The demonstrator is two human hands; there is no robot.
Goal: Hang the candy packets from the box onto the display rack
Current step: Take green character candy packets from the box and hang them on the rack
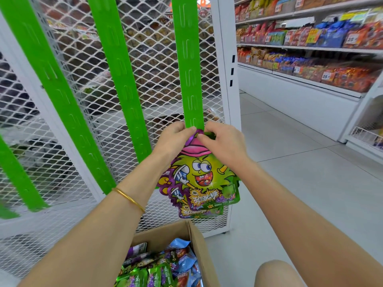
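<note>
A green candy packet [204, 177] with a cartoon face hangs against the lower end of the rightmost green display strip [189, 65]. My left hand [176, 139] pinches its top left corner at the strip. My right hand [222, 142] pinches the top right. A second packet [200, 212] shows just behind and below it. The cardboard box [199, 243] stands below, with several green, purple and blue packets [159, 270] inside.
Two more green strips [118, 75] [51, 96] hang on the white mesh rack [149, 59] to the left. The rack's white post [228, 63] is at its right edge. Stocked shelves [310, 48] line the aisle on the right. A knee [275, 274] shows at the bottom.
</note>
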